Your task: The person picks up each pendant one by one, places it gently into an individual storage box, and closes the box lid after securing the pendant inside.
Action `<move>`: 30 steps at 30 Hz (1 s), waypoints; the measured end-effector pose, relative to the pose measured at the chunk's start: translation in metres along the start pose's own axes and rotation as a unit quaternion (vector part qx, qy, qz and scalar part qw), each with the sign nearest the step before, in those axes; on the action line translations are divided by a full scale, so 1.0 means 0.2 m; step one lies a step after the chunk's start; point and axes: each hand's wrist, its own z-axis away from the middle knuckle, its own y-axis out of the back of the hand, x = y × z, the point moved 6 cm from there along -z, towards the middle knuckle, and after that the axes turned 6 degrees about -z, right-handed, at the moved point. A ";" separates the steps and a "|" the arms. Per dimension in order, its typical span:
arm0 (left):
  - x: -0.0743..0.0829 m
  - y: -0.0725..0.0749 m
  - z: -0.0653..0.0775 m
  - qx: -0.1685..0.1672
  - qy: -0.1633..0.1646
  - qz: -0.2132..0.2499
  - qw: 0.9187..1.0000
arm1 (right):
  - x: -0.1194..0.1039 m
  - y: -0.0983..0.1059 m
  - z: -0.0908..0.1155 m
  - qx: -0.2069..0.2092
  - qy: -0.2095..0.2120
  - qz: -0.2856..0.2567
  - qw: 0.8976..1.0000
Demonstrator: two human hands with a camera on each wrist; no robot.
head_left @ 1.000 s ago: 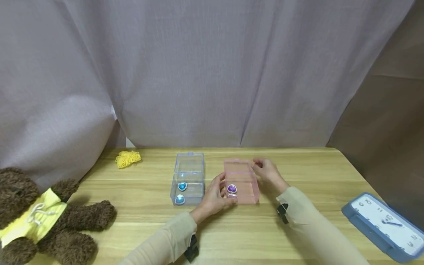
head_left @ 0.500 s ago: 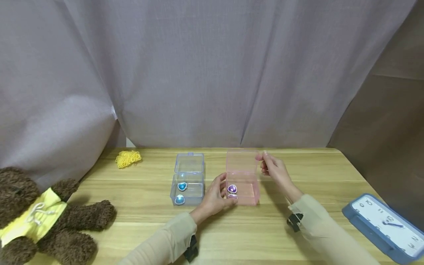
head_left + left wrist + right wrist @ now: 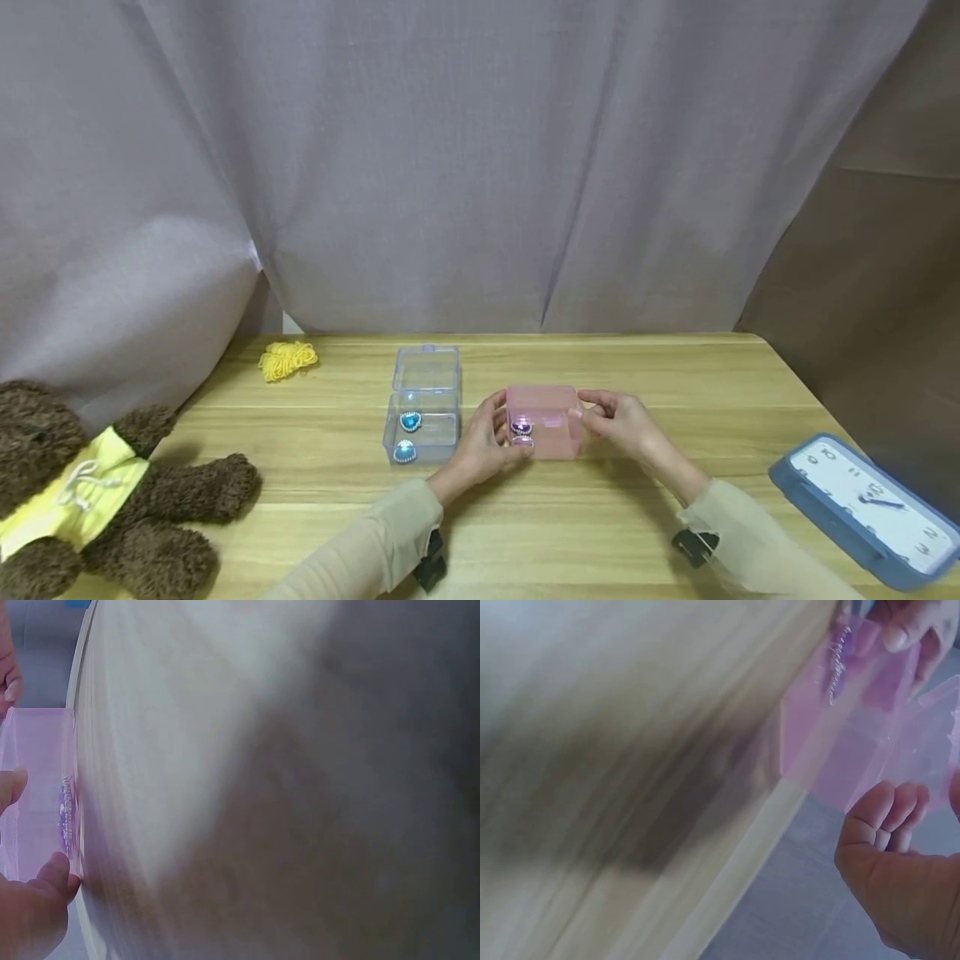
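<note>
A see-through pink plastic box [image 3: 557, 448] stands on the table with its hinged lid [image 3: 542, 395] tilted forward over it, partly lowered. Inside, at the left, are purple heart-shaped gems with beaded rims [image 3: 521, 427]. My left hand [image 3: 480, 446] grips the box's left end, thumb at the front and fingers along the side; in the left wrist view the thumb [image 3: 52, 877] lies close to a gem. My right hand [image 3: 621, 423] pinches the lid at its right edge. The right wrist view shows its curled fingers [image 3: 885, 817] at the lid, which still stands at an angle.
Left of the pink box is an open clear blue box [image 3: 442, 454] with blue heart gems [image 3: 410, 422]. A yellow cord bundle [image 3: 288, 360] lies at the back left, a brown teddy bear [image 3: 161, 554] at the left, and a blue-framed clock [image 3: 862, 508] at the right.
My right hand has raised the pink lid from lying back to upright, then brought it forward and down over the box. My left hand has kept its grip on the box.
</note>
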 end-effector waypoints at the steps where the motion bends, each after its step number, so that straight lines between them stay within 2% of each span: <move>1: 0.00 0.00 0.00 0.000 -0.001 -0.005 1.000 | 0.00 -0.01 0.01 -0.006 0.005 0.005 1.000; 5: 0.00 0.00 0.00 0.003 -0.007 -0.015 1.000 | 0.02 -0.04 0.03 -0.011 0.025 0.028 0.999; 11: 0.00 0.00 0.01 0.010 -0.015 -0.013 1.000 | 0.04 -0.06 0.05 0.014 0.052 0.089 0.995; 16: 0.01 0.01 0.01 0.014 -0.023 -0.015 1.000 | 0.04 -0.07 0.05 0.024 0.075 0.112 0.991; 19: 0.01 0.00 0.02 0.005 -0.024 0.001 1.000 | 0.05 -0.07 0.05 0.028 0.072 0.108 0.991; 24: 0.01 0.01 0.03 0.016 -0.034 -0.013 0.999 | 0.07 -0.07 0.04 0.041 0.050 0.085 0.994; 27: 0.02 0.02 0.02 0.034 -0.053 -0.056 0.996 | 0.08 -0.07 0.03 0.047 0.027 0.059 0.997; 30: 0.04 0.02 0.02 0.054 -0.052 -0.103 0.992 | 0.10 -0.07 0.02 0.046 0.002 0.021 0.999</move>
